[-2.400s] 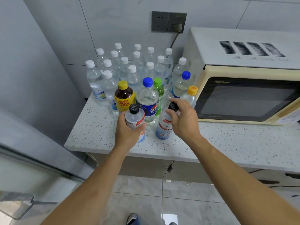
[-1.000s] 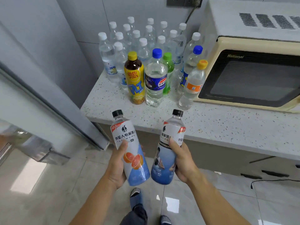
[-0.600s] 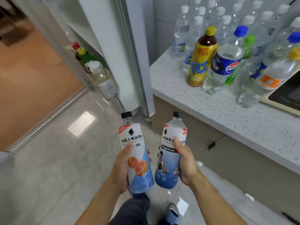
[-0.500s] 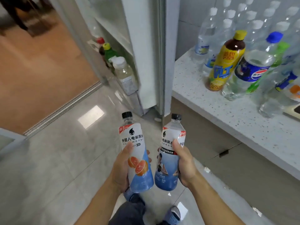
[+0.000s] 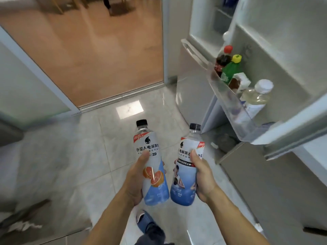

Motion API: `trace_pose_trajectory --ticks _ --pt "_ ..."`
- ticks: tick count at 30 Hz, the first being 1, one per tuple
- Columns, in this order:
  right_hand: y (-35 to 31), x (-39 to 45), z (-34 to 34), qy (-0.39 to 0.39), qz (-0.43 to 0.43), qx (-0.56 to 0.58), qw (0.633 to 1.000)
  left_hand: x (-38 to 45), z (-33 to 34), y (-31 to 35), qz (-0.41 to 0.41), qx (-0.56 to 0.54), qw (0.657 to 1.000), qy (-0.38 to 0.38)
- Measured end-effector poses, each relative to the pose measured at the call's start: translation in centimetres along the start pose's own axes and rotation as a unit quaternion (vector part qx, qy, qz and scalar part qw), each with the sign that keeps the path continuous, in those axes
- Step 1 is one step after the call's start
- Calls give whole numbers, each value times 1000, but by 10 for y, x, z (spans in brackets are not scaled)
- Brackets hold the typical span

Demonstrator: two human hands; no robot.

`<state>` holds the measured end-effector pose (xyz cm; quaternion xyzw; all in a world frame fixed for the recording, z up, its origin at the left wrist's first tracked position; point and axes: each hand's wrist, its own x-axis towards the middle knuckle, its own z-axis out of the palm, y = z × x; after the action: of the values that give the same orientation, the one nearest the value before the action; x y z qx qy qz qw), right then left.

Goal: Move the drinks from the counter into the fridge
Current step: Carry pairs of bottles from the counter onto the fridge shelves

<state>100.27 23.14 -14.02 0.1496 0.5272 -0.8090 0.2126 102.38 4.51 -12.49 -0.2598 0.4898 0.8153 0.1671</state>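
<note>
1. Since a second ago the view has swung from the table and its crowd of drinks to the open fridge door [image 5: 283,55]; the table with the remaining bottles is now out of sight. The carry leg looks nearly done and placing comes next.

2. The left hand [image 5: 135,181] has its grip wrapped round the grapefruit-label bottle [image 5: 152,167], thumb across the label. The right hand [image 5: 203,179] grips the blue-label bottle [image 5: 185,174] the same way. Both bottles stay upright, black caps on, side by side and just apart, below and left of the fridge door, over the tiled floor [image 5: 70,156].

3. The door shelf [image 5: 235,110], a clear bin on the fridge door, already carries a red-capped dark bottle [image 5: 223,59], a green bottle with a yellow cap [image 5: 231,69], a small carton [image 5: 240,82] and a white-capped clear bottle [image 5: 256,98].

4. Edges to mind, as I judge it: the bin's clear front lip, which each bottle must clear from above, and the door's lower corner just right of the blue-label bottle.

5. Open room: the bin's near end, below the white-capped bottle, looks free. The fridge interior [image 5: 210,23], left of the door, shows pale shelves; how much space they offer I cannot tell.
</note>
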Motion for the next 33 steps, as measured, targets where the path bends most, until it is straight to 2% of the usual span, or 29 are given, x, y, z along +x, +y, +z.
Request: trace_pose_trajectory --ticks 8,14,20,27,31,33 --pt "6 90 110 -18 28 -49 998 46 -89 87 39 62 997 40" --pt "-5 162 146 -25 34 -59 997 109 -108 133 22 66 997 44" --pt "-49 268 162 -4 7 -71 997 211 -92 197 28 104 993 45" --pt "-132 383 160 21 -26 -25 999 327 -40 286 25 135 990 16" --pt "-169 428 144 70 -45 -10 996 383 -1 316 8 157 987 -29" --pt "-183 447 135 121 -53 0 991 412 16 325 -5 164 985 -50"
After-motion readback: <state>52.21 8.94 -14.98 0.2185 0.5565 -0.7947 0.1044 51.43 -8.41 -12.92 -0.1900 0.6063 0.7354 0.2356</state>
